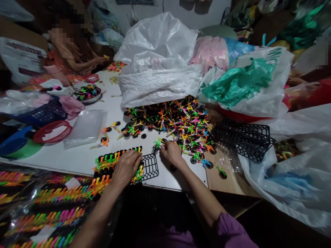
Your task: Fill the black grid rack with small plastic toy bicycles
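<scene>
My left hand [128, 166] lies over a black plastic grid rack [150, 167], its fingers curled down around the filled part. Rows of small bright plastic pieces with black parts [103, 168] fill the rack's left side; its right end shows bare bars. To the right, my right hand [172, 153] is closed in a pinch at the near edge of a heap of small colourful toy bicycles [183, 127] with black wheels. Between its fingers is a green toy bicycle [157, 144], partly hidden by the hand.
A large white sack [160, 81] stands behind the heap. Stacked black racks [243, 137] lie at right. On the left are clear plastic bags [85, 127], a red basket [53, 132] and a blue basket [41, 112]. Bagged filled racks [51, 206] lie below; another person [74, 51] sits across.
</scene>
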The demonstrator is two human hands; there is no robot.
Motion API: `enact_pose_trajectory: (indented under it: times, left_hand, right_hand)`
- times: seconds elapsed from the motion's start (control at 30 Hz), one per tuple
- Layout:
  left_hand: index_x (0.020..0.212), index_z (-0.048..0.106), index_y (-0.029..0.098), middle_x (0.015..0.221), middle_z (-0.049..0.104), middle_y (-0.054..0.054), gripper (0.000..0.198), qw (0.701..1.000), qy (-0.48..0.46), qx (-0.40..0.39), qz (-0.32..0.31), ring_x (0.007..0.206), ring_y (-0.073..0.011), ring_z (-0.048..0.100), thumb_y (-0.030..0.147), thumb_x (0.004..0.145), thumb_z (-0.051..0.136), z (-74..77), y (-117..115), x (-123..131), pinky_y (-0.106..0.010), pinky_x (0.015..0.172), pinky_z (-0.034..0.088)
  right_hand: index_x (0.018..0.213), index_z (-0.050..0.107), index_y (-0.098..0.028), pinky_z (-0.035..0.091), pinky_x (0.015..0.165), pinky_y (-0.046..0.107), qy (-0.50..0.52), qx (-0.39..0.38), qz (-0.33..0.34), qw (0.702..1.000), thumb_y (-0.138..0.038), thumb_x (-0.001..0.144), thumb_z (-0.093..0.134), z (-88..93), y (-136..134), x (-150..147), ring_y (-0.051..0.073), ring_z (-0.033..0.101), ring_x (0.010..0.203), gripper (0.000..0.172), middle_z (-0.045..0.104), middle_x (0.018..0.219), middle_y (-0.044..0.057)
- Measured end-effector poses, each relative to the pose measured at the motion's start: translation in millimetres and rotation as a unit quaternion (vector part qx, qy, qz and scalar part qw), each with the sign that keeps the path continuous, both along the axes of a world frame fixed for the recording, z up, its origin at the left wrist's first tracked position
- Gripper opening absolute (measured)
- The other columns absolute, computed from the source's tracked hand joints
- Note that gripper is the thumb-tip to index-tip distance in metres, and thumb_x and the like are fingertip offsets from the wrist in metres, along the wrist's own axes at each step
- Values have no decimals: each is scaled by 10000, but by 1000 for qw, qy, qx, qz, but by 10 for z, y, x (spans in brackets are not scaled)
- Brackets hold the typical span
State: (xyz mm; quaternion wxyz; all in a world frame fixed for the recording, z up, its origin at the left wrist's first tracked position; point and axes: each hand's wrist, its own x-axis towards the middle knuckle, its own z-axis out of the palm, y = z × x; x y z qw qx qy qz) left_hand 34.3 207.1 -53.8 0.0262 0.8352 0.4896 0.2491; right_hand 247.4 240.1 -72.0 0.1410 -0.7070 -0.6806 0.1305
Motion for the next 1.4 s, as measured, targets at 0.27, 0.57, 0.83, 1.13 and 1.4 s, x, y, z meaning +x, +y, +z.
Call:
enact_pose_trajectory:
  times: [0.27, 0.57, 0.83, 1.13, 1.4]
  left_hand:
    - [943, 595, 176, 940, 599, -71, 207, 999, -17, 36, -3, 910, -196, 540, 272, 872, 426, 112, -10, 37, -347, 845, 433]
    - [927, 591, 178, 866, 604, -59, 196, 998, -15, -24, -52, 851, -181, 557, 200, 870, 405, 62, 27, 67, -325, 779, 453]
    - [1002, 591, 180, 951, 616, -57, 295, 992, -106, -64, 14, 896, -189, 574, 396, 814, 520, 292, -99, 118, -320, 804, 455]
    - [824, 608, 183, 647, 602, 22, 335, 940, -236, -141, 204, 581, -133, 559, 491, 694, 616, 318, -143, 391, -250, 581, 432]
    - [959, 578, 192, 645, 568, 42, 388, 946, -214, -34, 243, 600, -123, 566, 487, 709, 611, 349, -273, 461, -243, 614, 430]
  right_hand:
    - [811, 617, -132, 392, 580, 220, 489, 38, 29, 871, -359, 680, 628, 148, 11, -157, 120, 514, 619, 263, 598, 705, 11]
    - [787, 568, -167, 351, 584, 215, 267, 10, 99, 959, -101, 713, 448, -152, -276, -444, 129, 490, 638, 156, 564, 700, -2]
    - [850, 560, -170, 361, 626, 223, 207, 80, 107, 969, -187, 799, 475, 129, -290, -397, 128, 521, 674, 101, 587, 784, 20]
    - [898, 555, -178, 342, 616, 227, 160, 77, 105, 979, -249, 828, 497, 267, -471, -382, 142, 560, 725, 116, 623, 817, 21]
    - [854, 571, -181, 320, 583, 222, 179, 56, 82, 979, -252, 806, 506, 443, -542, -424, 137, 566, 673, 108, 633, 747, 13]
